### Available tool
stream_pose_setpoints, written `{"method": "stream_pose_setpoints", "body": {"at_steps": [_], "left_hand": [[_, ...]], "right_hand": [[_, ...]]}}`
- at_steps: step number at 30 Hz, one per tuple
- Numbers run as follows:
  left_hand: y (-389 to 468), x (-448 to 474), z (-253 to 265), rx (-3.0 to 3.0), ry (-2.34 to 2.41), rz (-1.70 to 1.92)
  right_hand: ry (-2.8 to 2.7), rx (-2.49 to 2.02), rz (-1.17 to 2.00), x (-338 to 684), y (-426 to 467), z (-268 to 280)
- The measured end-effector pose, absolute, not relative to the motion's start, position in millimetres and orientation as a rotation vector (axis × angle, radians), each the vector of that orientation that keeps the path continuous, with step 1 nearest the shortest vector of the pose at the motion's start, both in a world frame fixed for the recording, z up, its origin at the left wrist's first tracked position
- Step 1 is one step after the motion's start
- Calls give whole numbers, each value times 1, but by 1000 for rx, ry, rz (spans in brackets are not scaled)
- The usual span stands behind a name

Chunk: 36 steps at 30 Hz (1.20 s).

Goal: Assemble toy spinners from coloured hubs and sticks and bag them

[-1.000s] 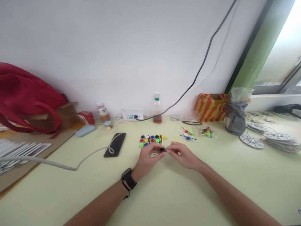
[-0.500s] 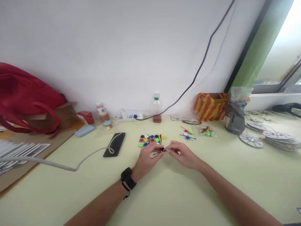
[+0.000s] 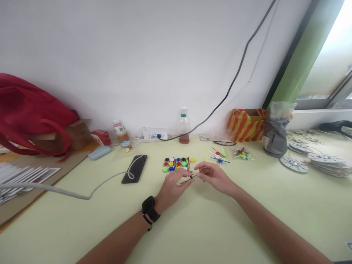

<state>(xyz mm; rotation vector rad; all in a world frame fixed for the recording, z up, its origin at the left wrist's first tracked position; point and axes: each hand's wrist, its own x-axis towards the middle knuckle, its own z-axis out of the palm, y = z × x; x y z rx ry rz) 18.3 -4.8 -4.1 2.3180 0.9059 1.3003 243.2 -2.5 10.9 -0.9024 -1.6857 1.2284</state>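
Note:
Over the middle of the table, my left hand [image 3: 172, 184] pinches a small black spinner arrow [image 3: 187, 181] between thumb and fingers. The arrow is thin and long, with a small dark part at its middle partly hidden by the fingertips. My right hand [image 3: 213, 176] has its thumb and bent fingers at the arrow's right end, closed on it, with the forefinger lifted a little. Just beyond my left hand lie rows of coloured round discs [image 3: 171, 164] with several thin coloured arrows [image 3: 188, 163] on them. Assembled spinners with arrows [image 3: 219, 160] lie to the right.
A black phone [image 3: 134, 169] with a grey cable [image 3: 110, 178] lies left. Behind stand a power strip [image 3: 155, 136], a bottle [image 3: 184, 126] and a striped bag [image 3: 244, 124]. A plastic bag of coloured parts [image 3: 242, 153] and stacked round discs [image 3: 328, 161] are right.
My right hand's forefinger has lifted and parted slightly from my left fingertips. The black arrow has tilted a little, and its right part shows more.

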Motion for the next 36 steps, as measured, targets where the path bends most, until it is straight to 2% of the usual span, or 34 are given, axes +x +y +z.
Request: {"method": "stream_pose_setpoints", "body": {"at_steps": [16,30,33,36], "left_hand": [[-11,19,3,2262,900,1105],[-18,28,4,2054,762,1135],[-16,29,0,1933,782,1104],[-10,28,-3,1811,822,1125]], "right_hand": [[-1610,-870,1267,238,-9,20],[-1590,-895,1275,240,-7,19],[-1583,-895,1212,241,-5,16],[-1655,-956,994,244,-4,12]]}}
